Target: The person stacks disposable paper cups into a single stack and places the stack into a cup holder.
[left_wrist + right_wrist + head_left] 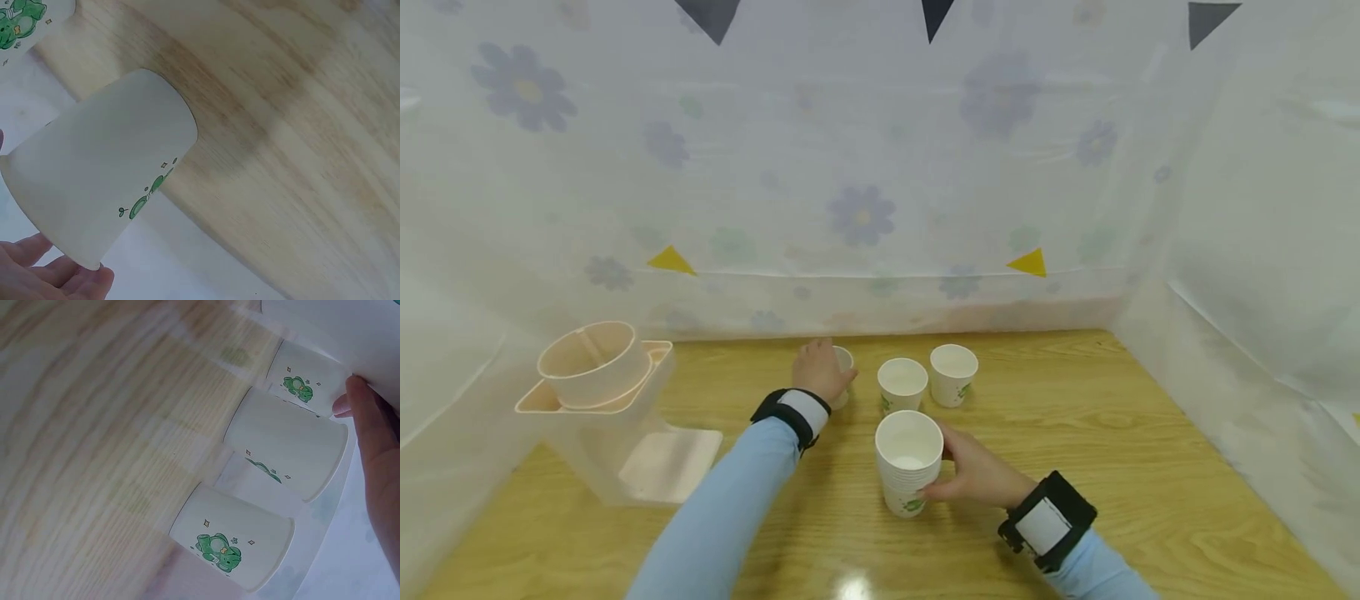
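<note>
My left hand (822,368) reaches to the back of the table and grips a white paper cup (843,360) by its rim. In the left wrist view that cup (106,162) stands on the wood with fingertips (94,282) at its edge; a small green print shows on its side. Nearer the front, my right hand (981,471) holds a stack of nested paper cups (904,483) round its side. Just behind the stack are two single paper cups, one left (901,387) and one right (953,379), both upright. The right wrist view shows green cartoon prints on cups (231,537).
A pale pink plastic stand (647,458) with a round bowl-like top (595,367) stands at the left of the wooden table (1112,433). Translucent flower-printed sheeting (865,150) encloses the table at the back and both sides.
</note>
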The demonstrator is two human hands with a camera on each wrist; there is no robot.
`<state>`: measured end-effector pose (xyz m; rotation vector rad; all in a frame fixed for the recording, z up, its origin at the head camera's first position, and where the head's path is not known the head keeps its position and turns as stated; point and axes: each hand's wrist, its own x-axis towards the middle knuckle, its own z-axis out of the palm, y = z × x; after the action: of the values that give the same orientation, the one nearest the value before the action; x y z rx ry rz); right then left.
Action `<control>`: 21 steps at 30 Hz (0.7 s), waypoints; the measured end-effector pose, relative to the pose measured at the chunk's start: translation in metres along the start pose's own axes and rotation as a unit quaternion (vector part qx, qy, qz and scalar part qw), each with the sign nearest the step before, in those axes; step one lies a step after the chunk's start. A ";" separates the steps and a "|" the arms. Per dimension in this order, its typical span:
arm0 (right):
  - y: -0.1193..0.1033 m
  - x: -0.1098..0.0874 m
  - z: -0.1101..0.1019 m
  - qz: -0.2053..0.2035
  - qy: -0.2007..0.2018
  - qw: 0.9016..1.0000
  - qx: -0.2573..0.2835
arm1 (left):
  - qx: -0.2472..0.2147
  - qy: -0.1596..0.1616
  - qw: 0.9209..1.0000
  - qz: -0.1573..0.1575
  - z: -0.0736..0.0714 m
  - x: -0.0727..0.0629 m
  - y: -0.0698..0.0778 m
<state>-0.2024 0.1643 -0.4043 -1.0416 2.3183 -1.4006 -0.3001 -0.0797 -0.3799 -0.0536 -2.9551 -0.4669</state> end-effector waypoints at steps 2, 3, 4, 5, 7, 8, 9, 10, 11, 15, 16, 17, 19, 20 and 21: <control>0.000 0.000 0.001 0.001 0.000 1.000 -0.005 | 0.001 -0.002 1.000 -0.004 -0.001 0.001 -0.001; 0.000 0.001 0.001 0.000 0.000 1.000 -0.007 | 0.001 -0.002 1.000 -0.006 -0.002 0.001 -0.002; 0.000 0.001 0.001 -0.001 -0.001 1.000 -0.007 | 0.003 -0.004 1.000 -0.006 -0.004 0.001 -0.002; 0.000 0.001 0.001 -0.002 0.000 1.000 -0.008 | 0.001 -0.007 1.000 -0.007 -0.006 0.000 -0.002; -0.001 0.001 0.001 -0.003 -0.001 1.000 -0.008 | -0.004 -0.013 1.000 -0.009 -0.010 -0.002 -0.002; -0.001 0.001 0.001 -0.002 -0.001 1.000 -0.008 | -0.006 -0.014 1.000 -0.009 -0.011 -0.002 -0.002; -0.001 0.001 0.001 -0.001 -0.001 1.000 -0.007 | -0.010 -0.016 1.000 -0.009 -0.011 -0.003 -0.002; -0.001 0.001 0.001 0.001 -0.002 1.000 -0.007 | -0.014 -0.019 1.000 -0.011 -0.012 -0.004 -0.002; -0.001 0.001 0.001 0.002 -0.002 1.000 -0.008 | -0.018 -0.020 1.000 -0.014 -0.012 -0.004 -0.002; -0.001 0.002 0.001 0.005 -0.002 1.000 -0.007 | -0.027 -0.022 0.999 -0.022 -0.011 -0.005 -0.003; -0.001 0.002 0.001 0.004 -0.003 1.000 -0.007 | -0.028 -0.021 0.999 -0.022 -0.011 -0.006 -0.004; -0.001 0.002 0.001 0.005 -0.003 1.000 -0.007 | -0.028 -0.020 0.999 -0.022 -0.011 -0.006 -0.004; -0.001 0.002 0.001 0.004 -0.002 1.000 -0.008 | -0.027 -0.018 0.999 -0.019 -0.011 -0.006 -0.004; -0.001 0.003 0.001 0.004 -0.002 1.000 -0.008 | -0.027 -0.019 0.999 -0.018 -0.012 -0.006 -0.005; -0.002 0.003 0.001 0.003 -0.001 1.000 -0.009 | -0.027 -0.021 0.999 -0.017 -0.012 -0.006 -0.005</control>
<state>-0.2032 0.1616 -0.4031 -1.0393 2.3347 -1.3795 -0.2927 -0.0880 -0.3709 -0.0193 -2.9895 -0.5570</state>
